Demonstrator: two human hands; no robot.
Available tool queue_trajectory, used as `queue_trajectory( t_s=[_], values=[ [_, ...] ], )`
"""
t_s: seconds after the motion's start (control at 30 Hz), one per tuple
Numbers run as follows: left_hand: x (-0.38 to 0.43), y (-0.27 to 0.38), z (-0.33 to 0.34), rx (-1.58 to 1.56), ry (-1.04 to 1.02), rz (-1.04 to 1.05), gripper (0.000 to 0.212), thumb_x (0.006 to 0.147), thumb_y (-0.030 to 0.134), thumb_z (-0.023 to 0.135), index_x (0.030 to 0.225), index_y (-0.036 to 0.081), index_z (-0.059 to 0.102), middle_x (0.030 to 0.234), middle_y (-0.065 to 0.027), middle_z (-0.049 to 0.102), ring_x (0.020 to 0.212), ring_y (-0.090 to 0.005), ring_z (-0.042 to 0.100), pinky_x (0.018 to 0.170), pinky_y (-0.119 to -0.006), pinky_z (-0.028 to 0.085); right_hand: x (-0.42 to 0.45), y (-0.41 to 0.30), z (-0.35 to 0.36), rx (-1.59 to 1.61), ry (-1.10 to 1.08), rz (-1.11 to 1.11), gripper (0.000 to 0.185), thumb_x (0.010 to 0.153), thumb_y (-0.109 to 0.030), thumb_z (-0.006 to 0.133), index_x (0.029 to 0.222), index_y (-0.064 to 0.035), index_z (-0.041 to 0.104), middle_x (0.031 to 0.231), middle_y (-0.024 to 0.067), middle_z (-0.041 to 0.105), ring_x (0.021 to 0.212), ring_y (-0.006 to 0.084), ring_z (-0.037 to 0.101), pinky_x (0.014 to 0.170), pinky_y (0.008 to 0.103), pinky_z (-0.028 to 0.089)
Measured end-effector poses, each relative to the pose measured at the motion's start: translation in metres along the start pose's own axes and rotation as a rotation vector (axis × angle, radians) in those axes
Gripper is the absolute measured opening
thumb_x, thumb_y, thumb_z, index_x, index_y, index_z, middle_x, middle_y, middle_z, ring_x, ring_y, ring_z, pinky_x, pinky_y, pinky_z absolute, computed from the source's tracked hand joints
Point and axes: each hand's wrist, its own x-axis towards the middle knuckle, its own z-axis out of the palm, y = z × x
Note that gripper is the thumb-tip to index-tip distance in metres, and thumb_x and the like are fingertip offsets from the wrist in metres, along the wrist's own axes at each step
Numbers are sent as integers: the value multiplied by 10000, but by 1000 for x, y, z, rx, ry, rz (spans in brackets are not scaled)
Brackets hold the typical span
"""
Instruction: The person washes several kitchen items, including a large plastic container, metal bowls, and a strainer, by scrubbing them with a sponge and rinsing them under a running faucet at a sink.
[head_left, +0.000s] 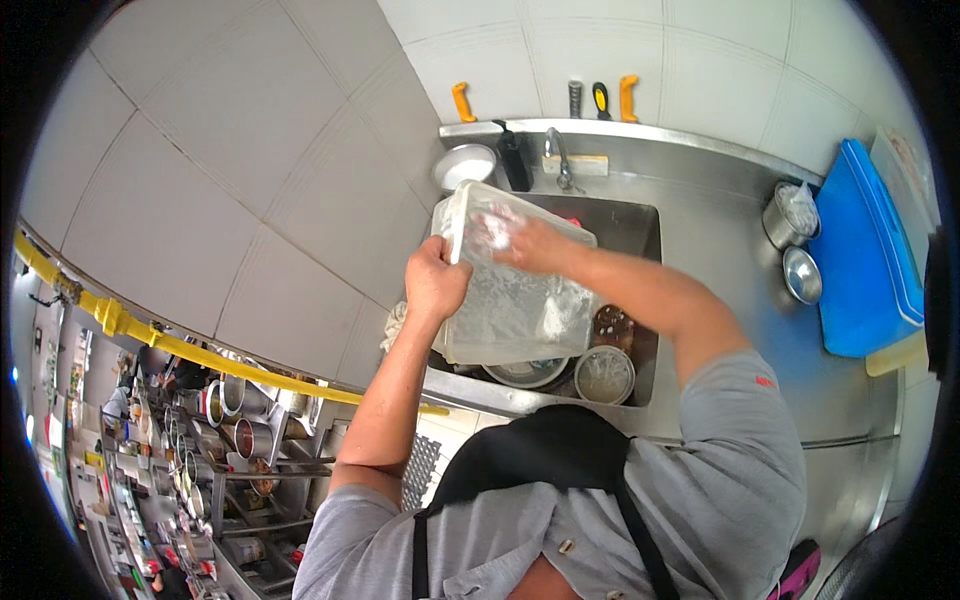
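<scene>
My left hand (437, 280) grips the rim of a translucent plastic tub (502, 300), which is tilted over a stainless steel sink (646, 232). Inside the tub, my right hand (525, 241) is against the wall with white suds about its fingers; it is blurred, and whether it holds something cannot be told. Suds also cling lower down in the tub. Below the tub, a round bowl (529, 373) and a round container of cloudy water (604, 375) sit in the sink.
A faucet (556, 150) rises behind the sink, beside a dark bottle (513, 159) and a metal bowl with white contents (464, 166). On the right counter are a metal pot (784, 221), a small steel bowl (802, 275) and a blue plastic container (855, 262). A tiled wall (300, 150) borders the left.
</scene>
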Motion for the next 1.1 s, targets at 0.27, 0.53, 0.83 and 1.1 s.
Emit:
queue_trajectory(
  t_s=[0.27, 0.53, 0.83, 1.1],
  values=[
    [-3, 16, -21, -93, -10, -35, 159, 637, 93, 609, 663, 0, 483, 590, -115, 525, 564, -200, 499, 561, -358, 428, -96, 39, 34, -471, -137, -13, 490, 745, -225, 638, 1199, -50, 590, 1386, 117, 458, 1309, 249, 389, 1067, 403, 356],
    [10, 24, 13, -185, 68, 9, 162, 617, 77, 604, 639, 16, 456, 569, -46, 439, 568, -140, 435, 531, -323, 396, -152, -28, 109, 245, -387, 612, 524, 750, -374, 669, 1155, -49, 597, 1112, 216, 607, 1068, 370, 559, 926, 454, 430],
    [18, -87, 87, -147, 76, -294, 135, 609, 78, 629, 625, -10, 527, 557, -83, 506, 560, -165, 495, 559, -328, 434, -52, -126, 64, 1301, -294, 789, 578, 729, -274, 703, 1251, -74, 557, 1245, 176, 570, 1161, 285, 529, 962, 373, 406],
    [24, -76, 42, 126, 182, 281, 550, 798, 421, 681, 1049, -59, 585, 1058, -265, 596, 1038, -316, 569, 892, -414, 432, -3, -58, -53, 783, -82, 349, 254, 684, -100, 748, 896, -46, 618, 851, 105, 672, 762, 161, 628, 684, 338, 501]
  ],
)
